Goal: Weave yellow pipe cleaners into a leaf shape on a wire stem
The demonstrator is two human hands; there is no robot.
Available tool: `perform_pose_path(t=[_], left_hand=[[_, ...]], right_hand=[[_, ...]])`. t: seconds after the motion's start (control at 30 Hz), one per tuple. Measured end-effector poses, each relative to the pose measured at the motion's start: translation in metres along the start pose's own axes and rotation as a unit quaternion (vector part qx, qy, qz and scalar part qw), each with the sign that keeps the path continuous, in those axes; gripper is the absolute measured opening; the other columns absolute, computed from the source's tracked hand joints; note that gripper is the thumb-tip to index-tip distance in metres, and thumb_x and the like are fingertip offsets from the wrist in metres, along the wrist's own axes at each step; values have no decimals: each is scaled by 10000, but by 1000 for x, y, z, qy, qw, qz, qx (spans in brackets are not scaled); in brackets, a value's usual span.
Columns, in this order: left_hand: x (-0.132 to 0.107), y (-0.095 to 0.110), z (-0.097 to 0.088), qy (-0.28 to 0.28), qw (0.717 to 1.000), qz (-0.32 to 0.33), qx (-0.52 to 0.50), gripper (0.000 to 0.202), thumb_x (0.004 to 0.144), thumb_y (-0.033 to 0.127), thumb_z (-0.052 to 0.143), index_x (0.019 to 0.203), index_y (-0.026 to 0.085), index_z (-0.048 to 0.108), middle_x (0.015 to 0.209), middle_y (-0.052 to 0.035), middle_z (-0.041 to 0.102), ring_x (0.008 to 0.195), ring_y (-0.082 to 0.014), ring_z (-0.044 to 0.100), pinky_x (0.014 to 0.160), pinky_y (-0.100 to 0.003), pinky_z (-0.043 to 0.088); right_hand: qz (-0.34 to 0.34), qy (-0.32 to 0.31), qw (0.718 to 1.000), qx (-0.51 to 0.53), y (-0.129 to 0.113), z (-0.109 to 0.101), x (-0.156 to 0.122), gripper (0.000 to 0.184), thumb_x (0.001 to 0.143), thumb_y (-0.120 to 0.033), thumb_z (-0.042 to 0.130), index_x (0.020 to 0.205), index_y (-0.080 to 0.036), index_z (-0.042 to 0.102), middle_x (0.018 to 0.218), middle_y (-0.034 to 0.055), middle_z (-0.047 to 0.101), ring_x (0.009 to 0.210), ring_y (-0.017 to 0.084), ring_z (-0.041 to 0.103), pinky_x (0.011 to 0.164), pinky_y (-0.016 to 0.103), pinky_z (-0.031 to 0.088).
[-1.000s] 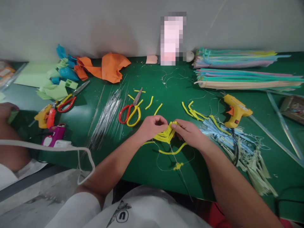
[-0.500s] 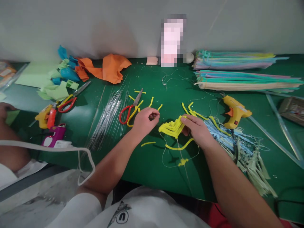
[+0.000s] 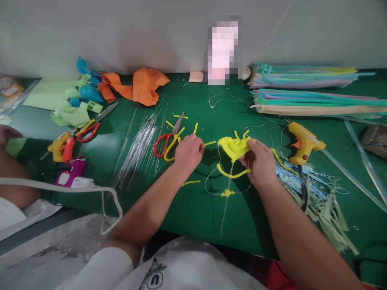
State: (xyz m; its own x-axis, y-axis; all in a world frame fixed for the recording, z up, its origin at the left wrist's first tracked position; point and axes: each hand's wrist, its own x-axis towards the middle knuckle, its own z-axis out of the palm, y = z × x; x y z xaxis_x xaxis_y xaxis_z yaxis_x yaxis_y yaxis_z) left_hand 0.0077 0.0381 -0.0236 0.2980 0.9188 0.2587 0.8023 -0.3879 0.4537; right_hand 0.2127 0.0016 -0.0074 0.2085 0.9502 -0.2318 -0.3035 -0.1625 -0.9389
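Note:
Between the thumb and fingers of my right hand (image 3: 262, 163) is a folded yellow pipe-cleaner piece (image 3: 232, 148), its rows bent into a V. A thin wire stem hangs below it, with a curved yellow strand (image 3: 232, 175), a thin loop and a small yellow knot (image 3: 227, 193). My left hand (image 3: 190, 152) is closed, and a short yellow pipe-cleaner piece (image 3: 210, 143) sticks out from its fingertips. Right behind that hand lie red-and-yellow-handled scissors (image 3: 163, 146), with several short yellow pieces (image 3: 196, 128) around them.
Bundles of coloured pipe cleaners (image 3: 314, 98) lie at the back right, near a yellow glue gun (image 3: 304, 141). Thin wires (image 3: 136, 149) are spread left of the scissors. Orange paper (image 3: 148, 86) sits at the back. A co-worker's hand (image 3: 7, 135) is at far left.
My right hand has raised the folded yellow piece slightly and moved it right. My left hand has shifted right, and a short yellow piece now shows at its fingertips.

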Motion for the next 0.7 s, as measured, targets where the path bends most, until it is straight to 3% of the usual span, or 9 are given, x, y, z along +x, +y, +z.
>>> perform_pose_path(t=[0.13, 0.2, 0.27, 0.33, 0.5, 0.7], left_hand=[[0, -1, -4, 21, 998, 11, -54, 114, 788, 86, 559, 723, 178, 579, 726, -40, 589, 690, -165, 534, 618, -303, 409], [-1, -2, -9, 62, 990, -23, -128, 79, 840, 132, 550, 851, 181, 612, 745, -33, 632, 669, -146, 569, 621, -291, 446], [-1, -2, -15, 106, 973, -38, -200, 167, 877, 159, 536, 1020, 192, 617, 798, -29, 673, 712, -140, 625, 670, -286, 497], [-2, 0, -20, 128, 966, 5, -226, 253, 882, 135, 522, 1107, 210, 612, 873, -32, 698, 812, -148, 661, 755, -303, 525], [-7, 13, -24, 110, 974, 158, -122, 295, 848, 59, 492, 1017, 227, 664, 917, -50, 695, 868, -175, 639, 749, -330, 519], [-10, 20, -23, 119, 972, 190, -64, 257, 859, 67, 471, 981, 202, 653, 870, -59, 649, 812, -172, 592, 694, -302, 488]], right_hand=[[-10, -28, 999, -43, 8, 1, -4, 230, 806, -437, 655, 703, -238, 600, 519, -22, 515, 434, 128, 467, 423, 281, 344], [-18, -44, 996, -70, 10, 0, -6, 236, 819, -449, 650, 706, -246, 611, 515, -20, 527, 454, 141, 496, 468, 296, 381], [-25, -51, 993, -102, 10, 0, -7, 255, 828, -471, 641, 701, -250, 625, 520, -14, 542, 478, 152, 523, 514, 310, 410], [-24, -54, 990, -129, 8, 0, -7, 262, 826, -492, 637, 722, -253, 651, 536, -7, 564, 497, 162, 544, 547, 322, 429], [-20, -71, 988, -135, 5, 2, -8, 255, 835, -483, 622, 854, -244, 706, 590, 3, 610, 543, 176, 588, 587, 328, 454], [-8, -69, 994, -88, 12, 3, -8, 158, 828, -406, 646, 863, -265, 708, 810, 13, 672, 640, 163, 587, 642, 314, 479]])
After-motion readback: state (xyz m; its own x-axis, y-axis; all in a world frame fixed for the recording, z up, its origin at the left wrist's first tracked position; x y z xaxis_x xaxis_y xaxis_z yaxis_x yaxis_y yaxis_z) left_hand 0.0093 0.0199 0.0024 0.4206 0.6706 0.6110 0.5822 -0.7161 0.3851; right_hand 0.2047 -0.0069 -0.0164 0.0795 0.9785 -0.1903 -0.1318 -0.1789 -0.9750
